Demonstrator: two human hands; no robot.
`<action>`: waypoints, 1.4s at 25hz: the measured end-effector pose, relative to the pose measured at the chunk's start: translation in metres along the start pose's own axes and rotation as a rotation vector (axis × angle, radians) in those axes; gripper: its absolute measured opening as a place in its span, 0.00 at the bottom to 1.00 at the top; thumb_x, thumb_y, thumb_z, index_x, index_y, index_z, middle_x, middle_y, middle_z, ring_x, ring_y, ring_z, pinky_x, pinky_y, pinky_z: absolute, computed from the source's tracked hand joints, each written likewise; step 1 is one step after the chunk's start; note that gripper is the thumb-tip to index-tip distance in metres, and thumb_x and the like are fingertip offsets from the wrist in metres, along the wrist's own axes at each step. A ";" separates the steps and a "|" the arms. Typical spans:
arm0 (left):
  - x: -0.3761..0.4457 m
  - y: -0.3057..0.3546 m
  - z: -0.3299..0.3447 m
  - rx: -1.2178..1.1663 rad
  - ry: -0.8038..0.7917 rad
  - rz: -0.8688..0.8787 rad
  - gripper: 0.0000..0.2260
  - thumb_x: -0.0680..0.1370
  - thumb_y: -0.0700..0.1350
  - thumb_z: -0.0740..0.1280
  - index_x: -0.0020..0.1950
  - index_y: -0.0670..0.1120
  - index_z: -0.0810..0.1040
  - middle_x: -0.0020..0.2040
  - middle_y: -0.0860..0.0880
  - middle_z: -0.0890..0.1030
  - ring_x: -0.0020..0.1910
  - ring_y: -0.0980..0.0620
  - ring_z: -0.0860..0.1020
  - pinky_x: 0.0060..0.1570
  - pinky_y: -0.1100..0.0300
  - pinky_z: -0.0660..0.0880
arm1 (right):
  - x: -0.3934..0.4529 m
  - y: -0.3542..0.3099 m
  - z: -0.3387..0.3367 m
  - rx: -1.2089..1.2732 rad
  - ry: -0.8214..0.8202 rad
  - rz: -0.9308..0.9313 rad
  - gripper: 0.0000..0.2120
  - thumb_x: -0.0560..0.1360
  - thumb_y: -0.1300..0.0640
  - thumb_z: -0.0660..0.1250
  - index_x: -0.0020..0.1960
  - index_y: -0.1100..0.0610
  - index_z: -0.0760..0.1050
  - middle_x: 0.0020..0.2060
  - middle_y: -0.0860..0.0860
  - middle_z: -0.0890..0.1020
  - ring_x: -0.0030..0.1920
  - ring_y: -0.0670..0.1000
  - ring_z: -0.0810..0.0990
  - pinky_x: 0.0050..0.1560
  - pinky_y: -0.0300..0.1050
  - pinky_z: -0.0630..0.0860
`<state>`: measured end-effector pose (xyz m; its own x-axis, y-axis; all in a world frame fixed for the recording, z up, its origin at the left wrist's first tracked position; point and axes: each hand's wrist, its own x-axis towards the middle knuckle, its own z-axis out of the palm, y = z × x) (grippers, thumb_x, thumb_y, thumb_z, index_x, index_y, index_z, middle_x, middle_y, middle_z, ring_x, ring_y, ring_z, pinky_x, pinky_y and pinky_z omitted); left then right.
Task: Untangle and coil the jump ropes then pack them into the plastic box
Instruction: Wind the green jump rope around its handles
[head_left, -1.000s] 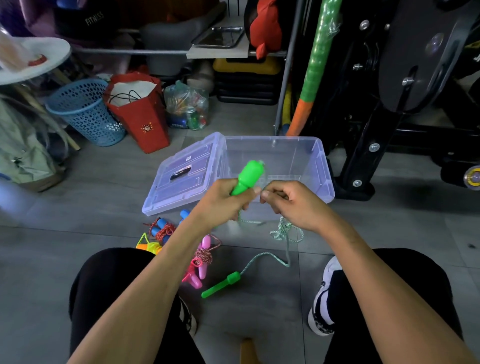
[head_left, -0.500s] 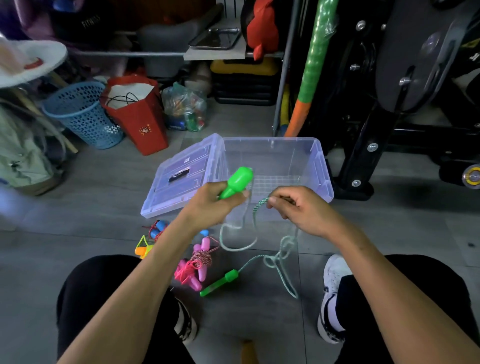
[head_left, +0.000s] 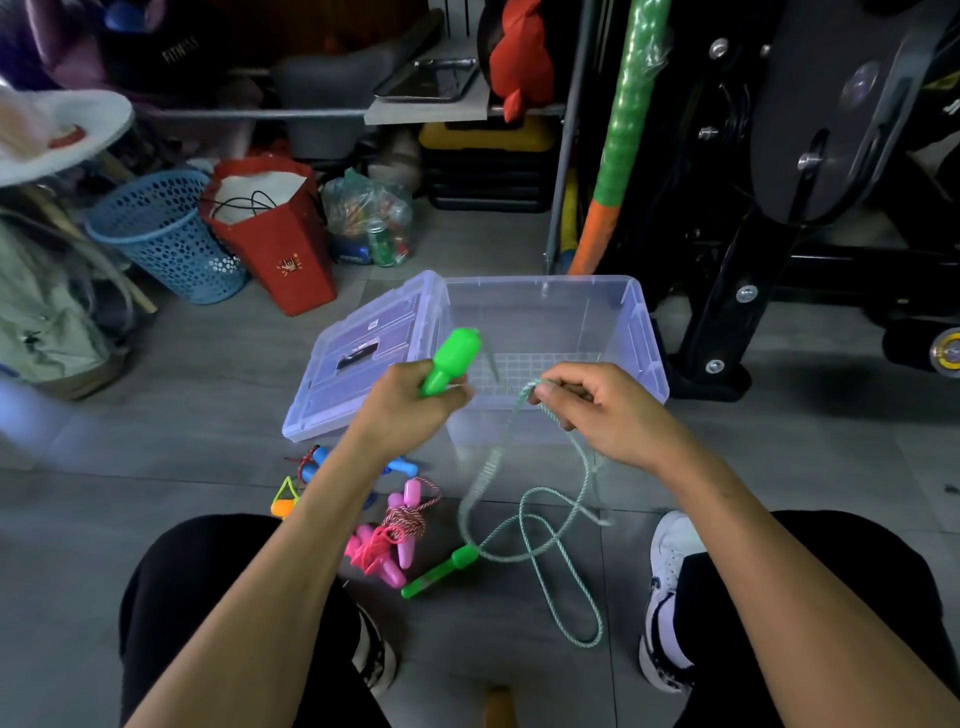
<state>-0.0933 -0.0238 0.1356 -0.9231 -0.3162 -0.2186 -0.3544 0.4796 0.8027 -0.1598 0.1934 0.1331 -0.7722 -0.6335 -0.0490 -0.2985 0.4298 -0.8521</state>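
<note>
My left hand (head_left: 410, 402) grips one green handle (head_left: 451, 361) of a jump rope, held over the near edge of the clear plastic box (head_left: 644, 332). My right hand (head_left: 597, 410) pinches the pale green cord (head_left: 566, 519) a short way from it. The cord hangs down in loose loops to the floor, where the second green handle (head_left: 441, 569) lies. Left of that handle lie a pink-handled rope (head_left: 395, 540), a blue-handled rope (head_left: 317, 460) and an orange and yellow piece (head_left: 284, 499). The box's lid (head_left: 363, 358) leans against its left side.
A blue basket (head_left: 166, 234), a red bag (head_left: 270, 234) and a clear bag of items (head_left: 371, 223) stand behind the box. Black exercise equipment (head_left: 779, 208) fills the right. My knees and white shoes (head_left: 670, 597) flank the ropes on the grey floor.
My hands have moved apart. The bunched green cord has come loose and now hangs in long open loops spreading on the floor; the lower handle stayed where it was.
</note>
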 end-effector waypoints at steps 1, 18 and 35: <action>-0.005 0.006 0.008 -0.052 -0.078 0.012 0.11 0.76 0.49 0.70 0.37 0.45 0.77 0.26 0.53 0.70 0.26 0.54 0.68 0.30 0.63 0.68 | 0.000 -0.001 0.002 -0.010 -0.030 -0.028 0.11 0.80 0.51 0.62 0.43 0.52 0.78 0.29 0.51 0.75 0.31 0.50 0.73 0.34 0.47 0.71; -0.015 0.027 0.023 -0.168 -0.296 0.040 0.09 0.78 0.49 0.68 0.39 0.47 0.78 0.23 0.58 0.73 0.23 0.55 0.68 0.26 0.65 0.67 | 0.001 -0.004 0.003 -0.028 -0.048 -0.017 0.09 0.79 0.54 0.65 0.43 0.54 0.80 0.28 0.47 0.76 0.28 0.42 0.70 0.32 0.37 0.67; 0.005 0.020 0.007 -0.438 -0.073 0.082 0.02 0.78 0.40 0.68 0.46 0.43 0.79 0.46 0.52 0.86 0.25 0.53 0.67 0.30 0.59 0.69 | 0.002 -0.002 -0.003 -0.043 0.015 0.045 0.15 0.82 0.52 0.60 0.40 0.53 0.78 0.32 0.49 0.79 0.33 0.47 0.76 0.36 0.43 0.72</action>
<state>-0.1064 -0.0105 0.1465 -0.9592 -0.2255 -0.1706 -0.1978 0.1037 0.9747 -0.1629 0.1930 0.1361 -0.7937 -0.6033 -0.0780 -0.2870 0.4845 -0.8264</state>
